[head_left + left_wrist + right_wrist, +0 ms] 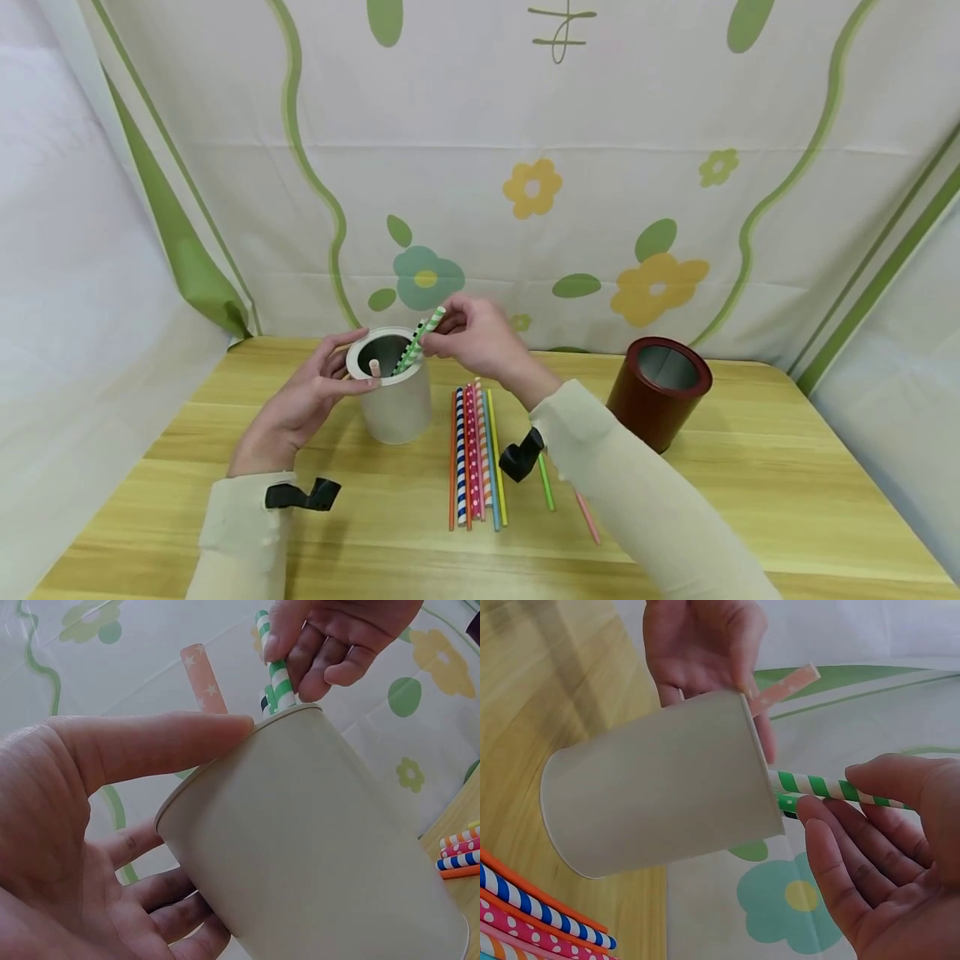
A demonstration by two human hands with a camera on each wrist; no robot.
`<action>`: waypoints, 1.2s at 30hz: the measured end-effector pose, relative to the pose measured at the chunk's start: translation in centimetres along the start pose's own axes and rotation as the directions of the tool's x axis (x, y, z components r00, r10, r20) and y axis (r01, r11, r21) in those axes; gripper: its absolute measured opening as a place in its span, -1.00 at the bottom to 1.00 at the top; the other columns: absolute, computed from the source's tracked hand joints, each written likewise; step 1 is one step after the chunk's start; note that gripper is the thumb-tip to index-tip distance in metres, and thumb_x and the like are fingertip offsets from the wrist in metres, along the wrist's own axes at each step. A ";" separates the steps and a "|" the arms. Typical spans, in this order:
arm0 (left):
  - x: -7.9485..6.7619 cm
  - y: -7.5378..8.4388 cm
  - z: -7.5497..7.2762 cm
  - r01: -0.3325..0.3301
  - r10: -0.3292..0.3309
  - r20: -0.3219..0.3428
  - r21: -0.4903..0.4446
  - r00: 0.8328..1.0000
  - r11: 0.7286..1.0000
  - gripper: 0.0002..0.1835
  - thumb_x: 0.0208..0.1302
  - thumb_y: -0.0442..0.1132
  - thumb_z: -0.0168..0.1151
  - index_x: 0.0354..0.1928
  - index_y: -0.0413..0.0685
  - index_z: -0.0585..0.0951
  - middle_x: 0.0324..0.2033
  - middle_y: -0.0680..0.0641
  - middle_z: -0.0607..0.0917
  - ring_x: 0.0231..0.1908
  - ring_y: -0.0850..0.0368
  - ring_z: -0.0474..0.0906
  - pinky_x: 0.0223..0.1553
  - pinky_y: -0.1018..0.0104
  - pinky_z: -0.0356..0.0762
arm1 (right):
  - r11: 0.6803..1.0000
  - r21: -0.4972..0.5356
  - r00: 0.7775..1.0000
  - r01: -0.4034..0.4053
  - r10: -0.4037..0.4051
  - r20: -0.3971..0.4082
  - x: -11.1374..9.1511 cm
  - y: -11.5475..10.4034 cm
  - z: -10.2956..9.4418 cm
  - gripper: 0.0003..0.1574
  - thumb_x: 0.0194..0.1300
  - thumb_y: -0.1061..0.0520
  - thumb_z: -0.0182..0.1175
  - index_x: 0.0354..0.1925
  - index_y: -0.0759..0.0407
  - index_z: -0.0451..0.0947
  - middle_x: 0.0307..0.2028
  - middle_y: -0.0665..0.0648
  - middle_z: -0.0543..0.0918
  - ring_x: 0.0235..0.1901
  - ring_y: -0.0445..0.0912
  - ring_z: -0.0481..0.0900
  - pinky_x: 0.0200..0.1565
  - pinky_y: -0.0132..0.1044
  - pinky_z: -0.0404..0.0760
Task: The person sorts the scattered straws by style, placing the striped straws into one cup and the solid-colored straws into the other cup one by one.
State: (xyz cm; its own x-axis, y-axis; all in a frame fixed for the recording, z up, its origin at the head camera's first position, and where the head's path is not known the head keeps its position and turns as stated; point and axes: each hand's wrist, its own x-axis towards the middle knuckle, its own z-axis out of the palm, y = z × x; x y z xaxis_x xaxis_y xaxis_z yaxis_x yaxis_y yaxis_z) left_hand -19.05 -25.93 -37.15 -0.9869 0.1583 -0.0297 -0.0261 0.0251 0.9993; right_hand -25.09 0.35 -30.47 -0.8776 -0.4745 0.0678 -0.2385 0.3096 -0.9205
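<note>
Right grip: I pinch the green-striped straw near its upper end, lower end inside the white can; left grip: I hold the white can by rim and wall; handling: straw looks light, stiff, perhaps crushable; best taken lightly, high, clear of the rim

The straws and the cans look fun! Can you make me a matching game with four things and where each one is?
Things:
1. Dark red can
2. Green-and-white striped straw
3. Pink straw with stars
4. Blue-and-white striped straw

Places:
A. Pinched by the right hand
B. Lying on the table among other straws
C. Standing on the table with no hand on it
D. Sticking out of the white can, apart from the right hand

Right pairs: 1-C, 2-A, 3-D, 4-B.
</note>
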 end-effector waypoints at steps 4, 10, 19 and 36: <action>-0.1 0.0 0.0 -0.001 0.001 0.001 0.004 1.000 1.000 -0.11 0.40 -0.39 0.38 0.65 0.06 0.18 0.48 -0.05 0.44 0.33 0.33 0.44 0.30 0.44 0.37 | 1.000 -0.013 1.000 -0.012 0.012 0.015 0.0 0.2 0.4 -0.73 0.39 0.18 0.45 -0.01 0.21 0.64 -0.10 0.16 0.78 -0.03 0.14 0.81 -0.06 -0.26 0.82; 0.1 0.2 0.1 0.006 -0.006 0.006 0.006 1.000 1.000 -0.09 0.40 -0.37 0.38 0.67 0.04 0.14 0.56 -0.17 0.34 0.41 0.23 0.37 0.31 0.43 0.35 | 0.999 -0.050 1.000 -0.015 0.015 0.008 0.2 0.4 0.6 -0.72 0.39 0.15 0.46 0.00 0.17 0.64 -0.11 0.13 0.78 -0.15 -0.05 0.78 -0.08 -0.27 0.81; 0.0 0.3 0.1 0.016 -0.016 0.001 0.001 1.000 1.000 -0.08 0.40 -0.38 0.38 0.68 0.03 0.13 0.58 -0.18 0.31 0.45 0.16 0.32 0.32 0.42 0.33 | 0.996 -0.079 0.999 -0.034 0.036 0.029 0.3 0.3 0.6 -0.71 0.38 0.14 0.46 0.00 0.14 0.64 -0.11 0.12 0.77 -0.16 -0.05 0.77 -0.10 -0.27 0.80; 0.1 0.1 -0.1 0.007 -0.007 0.001 -0.004 1.000 1.000 -0.10 0.40 -0.38 0.40 0.67 0.02 0.15 0.50 -0.09 0.41 0.33 0.31 0.43 0.28 0.45 0.40 | 0.997 -0.033 0.987 -0.073 0.077 0.139 0.7 0.3 0.6 -0.81 0.35 0.22 0.45 -0.08 0.18 0.68 -0.22 0.16 0.80 -0.24 -0.02 0.82 -0.17 -0.24 0.83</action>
State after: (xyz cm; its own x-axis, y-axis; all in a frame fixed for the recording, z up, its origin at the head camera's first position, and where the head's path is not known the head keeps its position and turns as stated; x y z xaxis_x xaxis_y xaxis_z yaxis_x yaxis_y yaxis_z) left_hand -19.16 -26.00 -37.06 -0.9866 0.1588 -0.0365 -0.0334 0.0225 0.9992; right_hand -25.50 -0.40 -30.90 -0.8269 -0.5595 -0.0573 -0.1875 0.3703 -0.9098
